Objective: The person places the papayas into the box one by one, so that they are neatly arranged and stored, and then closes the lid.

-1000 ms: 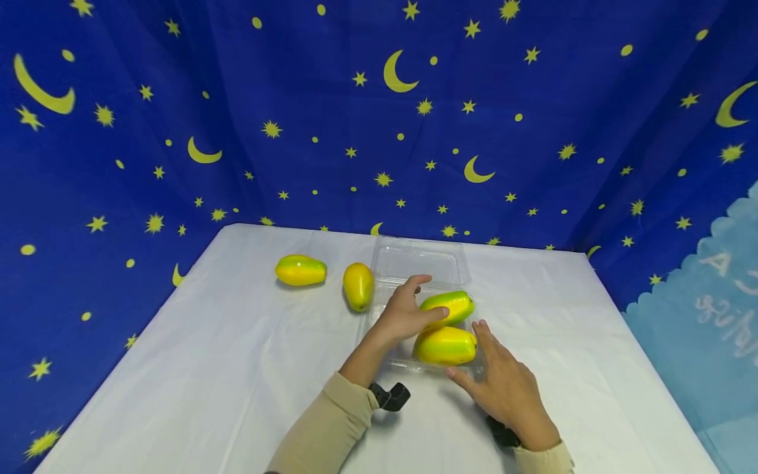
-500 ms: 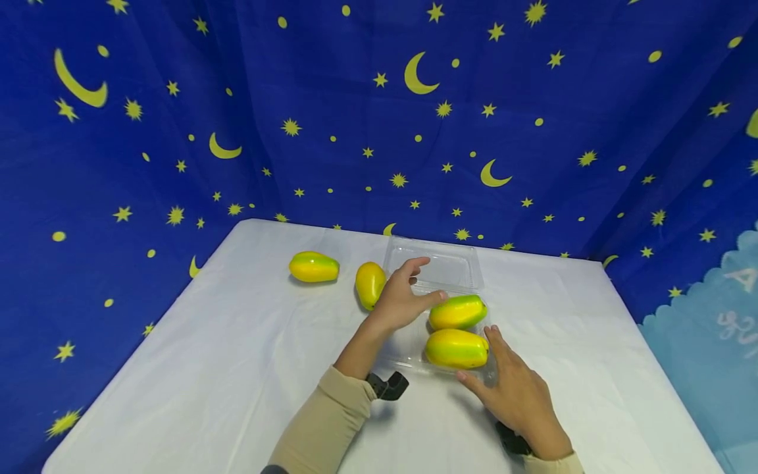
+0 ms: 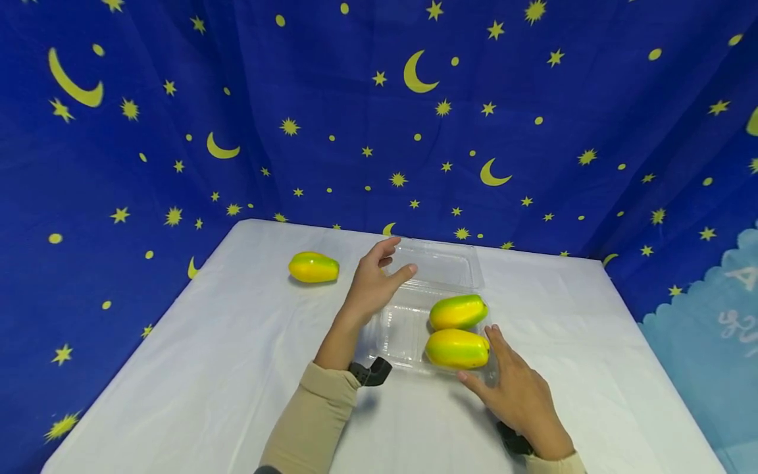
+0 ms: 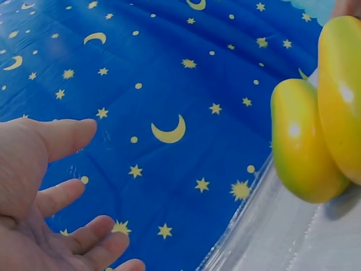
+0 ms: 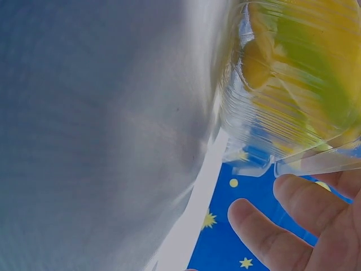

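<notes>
Two yellow-green papayas, the far one (image 3: 458,312) and the near one (image 3: 457,349), lie side by side in the right part of a clear plastic clamshell box (image 3: 399,329). My left hand (image 3: 370,283) is over the box's left far corner, thumb and fingers spread; the left wrist view shows nothing between them. It covers the spot where another fruit lay. My right hand (image 3: 515,388) is at the box's right end, thumb and fingers apart around its corner. In the right wrist view its fingertips (image 5: 290,186) are at the clear rim; whether they touch it is unclear.
One more papaya (image 3: 314,267) lies on the white-covered table (image 3: 237,342) at the back left. The box's transparent lid (image 3: 441,263) is folded back flat behind it. A blue star-patterned curtain (image 3: 331,99) hangs around the table's back and sides.
My left hand has let go of the far papaya and moved left and away from me, over the fruit beside the box. My right hand stays at the box's right end.
</notes>
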Demonstrator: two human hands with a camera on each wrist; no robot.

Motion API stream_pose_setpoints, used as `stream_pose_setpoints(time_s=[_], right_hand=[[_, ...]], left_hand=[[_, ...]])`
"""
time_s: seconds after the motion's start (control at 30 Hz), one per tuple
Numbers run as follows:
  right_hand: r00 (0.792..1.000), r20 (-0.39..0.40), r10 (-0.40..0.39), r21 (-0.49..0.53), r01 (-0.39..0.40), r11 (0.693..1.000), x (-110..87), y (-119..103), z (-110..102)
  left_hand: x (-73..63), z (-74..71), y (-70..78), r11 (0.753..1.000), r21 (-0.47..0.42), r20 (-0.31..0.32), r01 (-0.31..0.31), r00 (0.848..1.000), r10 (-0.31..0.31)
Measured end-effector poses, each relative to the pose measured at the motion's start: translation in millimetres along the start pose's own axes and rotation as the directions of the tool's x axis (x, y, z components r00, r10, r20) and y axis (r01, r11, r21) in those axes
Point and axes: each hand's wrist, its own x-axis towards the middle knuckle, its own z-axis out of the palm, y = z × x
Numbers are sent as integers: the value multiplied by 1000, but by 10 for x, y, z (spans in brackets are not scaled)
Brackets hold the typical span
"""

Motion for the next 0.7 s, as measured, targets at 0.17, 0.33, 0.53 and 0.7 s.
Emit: stream_pose_setpoints(time_s=[0.17,0.33,0.53,0.7], right_hand=[[1000,-2,3,-5,-3,1000,-11,4,2],[1000,-2,3,-8,-3,1000,-16,5,4],[1000,-1,4,-21,-4,1000,-7,3,10],[1000,-9,-2,-24,1,1000,16,0,15]], left_hand=[[48,-18,4,998,16,-47,-60,997,60],[94,-57,16,995,55,-84,-85,992,90],[137,-142,-8,991,115,-104,-63,992,75],[186,-278,-50,985,174,-132,-18,990,41]])
